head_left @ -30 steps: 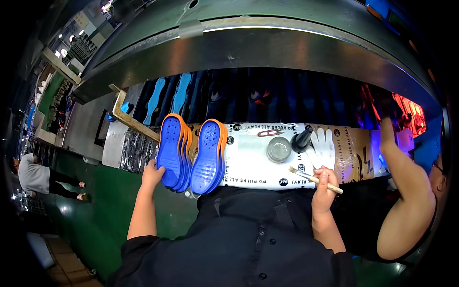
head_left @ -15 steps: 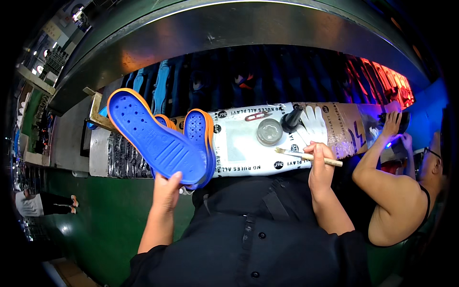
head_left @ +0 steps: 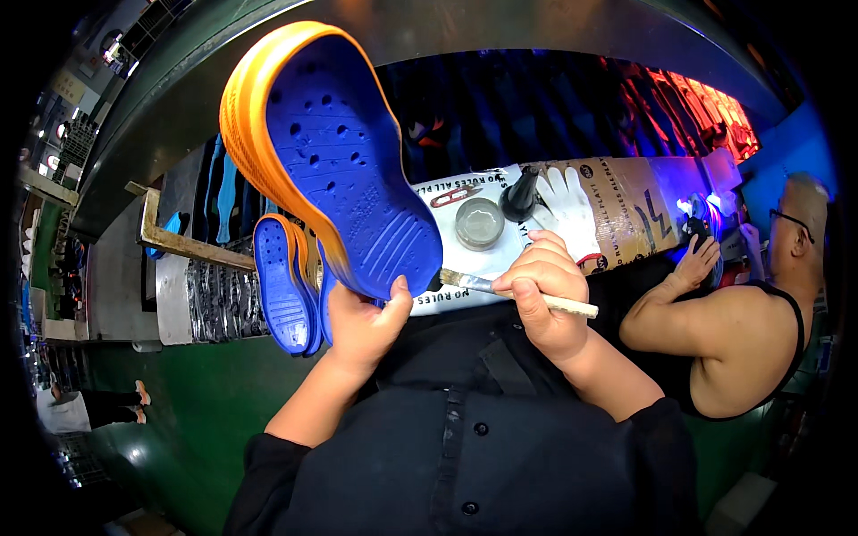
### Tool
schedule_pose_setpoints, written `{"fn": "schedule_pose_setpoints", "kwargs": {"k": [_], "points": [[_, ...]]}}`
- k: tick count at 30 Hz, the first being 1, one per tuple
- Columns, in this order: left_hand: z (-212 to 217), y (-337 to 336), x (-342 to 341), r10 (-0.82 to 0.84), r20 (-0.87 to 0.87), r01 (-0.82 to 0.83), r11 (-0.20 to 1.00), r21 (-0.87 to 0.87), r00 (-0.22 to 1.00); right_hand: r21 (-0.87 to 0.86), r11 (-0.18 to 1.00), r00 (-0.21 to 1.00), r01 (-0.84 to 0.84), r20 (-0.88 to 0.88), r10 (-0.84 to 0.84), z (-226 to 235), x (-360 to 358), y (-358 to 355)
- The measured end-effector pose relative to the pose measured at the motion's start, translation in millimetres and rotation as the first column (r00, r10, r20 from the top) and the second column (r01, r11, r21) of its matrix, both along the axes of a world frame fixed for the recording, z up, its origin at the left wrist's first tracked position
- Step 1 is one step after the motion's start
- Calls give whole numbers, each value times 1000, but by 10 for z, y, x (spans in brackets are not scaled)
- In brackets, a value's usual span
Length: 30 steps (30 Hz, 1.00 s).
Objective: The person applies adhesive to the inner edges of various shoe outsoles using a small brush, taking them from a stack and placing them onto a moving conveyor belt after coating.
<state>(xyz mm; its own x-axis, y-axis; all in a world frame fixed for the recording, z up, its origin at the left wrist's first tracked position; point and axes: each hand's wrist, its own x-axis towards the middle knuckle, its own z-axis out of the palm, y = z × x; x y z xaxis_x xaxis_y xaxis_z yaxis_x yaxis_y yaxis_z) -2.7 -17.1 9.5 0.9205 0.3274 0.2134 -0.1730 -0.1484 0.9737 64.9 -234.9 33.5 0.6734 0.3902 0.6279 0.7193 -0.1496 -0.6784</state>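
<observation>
My left hand grips a blue shoe sole with an orange sidewall by its heel end, thumb over the edge. The sole is raised and tilted, its holed inner face toward me. In my right hand is a flat paintbrush with a pale handle. Its bristles are close to the heel edge; whether they touch cannot be told. Beyond the brush stand a glass jar of cloudy or clear contents and a black bottle. More blue and orange soles rest left of my left hand.
A white glove and red-handled snips lie on the covered bench. Behind runs a dark conveyor with sole-shaped pieces under a metal hood. A co-worker works close on my right. A wooden bar juts out at the left.
My left hand has lifted the sole nearer and moved right, away from the other soles. My right hand has brought the brush left, up to the heel.
</observation>
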Motion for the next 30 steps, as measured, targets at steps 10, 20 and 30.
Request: {"fn": "schedule_pose_setpoints", "kwargs": {"k": [10, 20, 30], "points": [[21, -11, 5, -12, 17, 9, 993, 119, 1000, -150, 988, 998, 42, 56, -34, -35, -7, 17], [-69, -25, 28, 19, 97, -36, 984, 173, 995, -97, 995, 996, -21, 88, 30, -17, -14, 50], [-163, -42, 83, -3, 312, -88, 957, 276, 950, -61, 998, 997, 1, 83, 4, -29, 23, 50]]}}
